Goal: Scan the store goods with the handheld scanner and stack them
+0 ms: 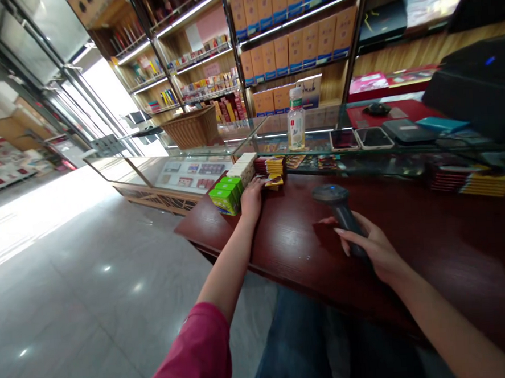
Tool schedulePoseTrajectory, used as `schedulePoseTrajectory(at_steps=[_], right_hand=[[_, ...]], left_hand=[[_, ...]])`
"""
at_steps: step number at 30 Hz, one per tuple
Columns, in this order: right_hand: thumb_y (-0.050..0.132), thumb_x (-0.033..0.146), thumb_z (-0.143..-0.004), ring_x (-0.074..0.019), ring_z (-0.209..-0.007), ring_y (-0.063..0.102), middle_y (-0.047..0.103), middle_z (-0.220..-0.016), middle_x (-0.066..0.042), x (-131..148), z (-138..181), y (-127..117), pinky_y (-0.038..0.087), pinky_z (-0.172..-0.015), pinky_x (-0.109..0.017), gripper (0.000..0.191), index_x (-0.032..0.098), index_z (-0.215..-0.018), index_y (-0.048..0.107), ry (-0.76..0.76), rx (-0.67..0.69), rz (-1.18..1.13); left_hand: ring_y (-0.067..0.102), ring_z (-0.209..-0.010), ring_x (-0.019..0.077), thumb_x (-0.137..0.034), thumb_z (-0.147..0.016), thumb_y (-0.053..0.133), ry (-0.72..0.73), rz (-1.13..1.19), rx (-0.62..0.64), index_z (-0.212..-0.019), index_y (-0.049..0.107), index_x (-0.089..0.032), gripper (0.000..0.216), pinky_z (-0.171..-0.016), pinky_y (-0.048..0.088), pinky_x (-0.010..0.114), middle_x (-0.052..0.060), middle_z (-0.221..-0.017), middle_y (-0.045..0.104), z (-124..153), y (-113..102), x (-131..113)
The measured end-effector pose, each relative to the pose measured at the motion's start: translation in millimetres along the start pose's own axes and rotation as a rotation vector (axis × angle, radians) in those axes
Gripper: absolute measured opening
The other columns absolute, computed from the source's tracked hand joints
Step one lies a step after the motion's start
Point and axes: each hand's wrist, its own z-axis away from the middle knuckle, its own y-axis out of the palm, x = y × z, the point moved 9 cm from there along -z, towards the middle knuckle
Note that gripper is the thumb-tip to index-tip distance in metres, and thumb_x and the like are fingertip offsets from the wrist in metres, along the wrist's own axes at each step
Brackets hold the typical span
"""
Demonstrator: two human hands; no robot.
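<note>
My right hand [373,244] is closed around the handle of a dark handheld barcode scanner [338,204], whose head points away over the dark red wooden counter [431,241]. My left hand [253,197] reaches out to the far left end of the counter. Its fingers rest on a small red-and-yellow pack [273,181] lying in front of a stack of like packs [270,166]. Green boxes [227,195] and white boxes [243,167] stand in a row just left of that hand.
A glass display case [361,148] runs behind the counter with a drink bottle [295,121], two phones [358,138] and a dark wallet on top. More red-yellow packs [474,180] lie at right. A wicker basket [193,127], stocked shelves and a tiled floor lie beyond.
</note>
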Motion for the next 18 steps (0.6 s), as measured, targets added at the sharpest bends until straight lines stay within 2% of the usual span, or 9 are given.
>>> schedulePoseTrajectory(at_steps=[3, 7, 11, 13, 15, 18], right_hand=[[0.090, 0.047, -0.069, -0.0105, -0.049, 0.052, 0.075, -0.113, -0.012, -3.5, -3.2, -2.3, 0.044, -0.046, -0.031, 0.047, 0.022, -0.104, 0.074, 0.021, -0.014, 0.015], [0.088, 0.048, -0.072, -0.0107, -0.050, 0.052, 0.075, -0.113, -0.011, -6.0, -5.4, -0.3, 0.045, -0.049, -0.031, 0.047, 0.021, -0.108, 0.073, 0.031, 0.036, 0.053], [0.088, 0.051, -0.072, -0.0132, -0.051, 0.053, 0.073, -0.086, -0.005, -8.2, -4.3, -1.4, 0.046, -0.052, -0.031, 0.055, 0.021, -0.115, 0.072, 0.052, 0.064, 0.073], [0.088, 0.051, -0.073, -0.0137, -0.051, 0.052, 0.070, -0.076, -0.003, -8.5, -3.9, -2.8, 0.045, -0.053, -0.031, 0.055, 0.020, -0.115, 0.072, 0.064, 0.055, 0.077], [0.088, 0.050, -0.073, -0.0129, -0.051, 0.052, 0.072, -0.079, -0.004, -7.3, -4.2, -3.1, 0.044, -0.052, -0.030, 0.053, 0.019, -0.112, 0.073, 0.063, 0.041, 0.067], [0.089, 0.048, -0.069, -0.0105, -0.049, 0.051, 0.076, -0.095, -0.008, -5.0, -5.5, -3.3, 0.041, -0.048, -0.029, 0.050, 0.018, -0.106, 0.074, 0.035, -0.002, 0.019]], left_hand=[[0.043, -0.153, 0.0236, 0.000, -0.097, 0.040, 0.000, -0.100, 0.040, -0.138, 0.066, -0.018, 0.051, -0.124, 0.043, 0.045, 0.014, -0.152, 0.060, -5.8, 9.5, -3.9], [0.036, -0.157, 0.0269, 0.001, -0.096, 0.036, 0.014, -0.189, 0.039, -0.152, 0.049, -0.005, 0.058, -0.126, 0.039, 0.045, 0.022, -0.161, 0.046, -1.8, 10.9, -12.8], [0.041, -0.154, 0.0266, -0.005, -0.096, 0.042, 0.122, -0.202, 0.087, -0.153, 0.048, -0.005, 0.057, -0.127, 0.037, 0.043, 0.020, -0.158, 0.051, 9.0, 18.5, -28.7], [0.041, -0.154, 0.0276, -0.006, -0.094, 0.045, 0.119, -0.212, 0.108, -0.152, 0.049, -0.006, 0.058, -0.127, 0.038, 0.043, 0.020, -0.159, 0.050, 11.4, 23.2, -29.1], [0.041, -0.154, 0.0286, -0.007, -0.093, 0.046, 0.079, -0.225, 0.113, -0.153, 0.048, -0.006, 0.060, -0.126, 0.039, 0.044, 0.021, -0.161, 0.047, 10.9, 25.6, -25.2], [0.042, -0.153, 0.0303, -0.008, -0.094, 0.047, 0.041, -0.252, 0.129, -0.154, 0.047, -0.006, 0.060, -0.124, 0.041, 0.045, 0.022, -0.162, 0.045, 8.9, 25.1, -21.4]])
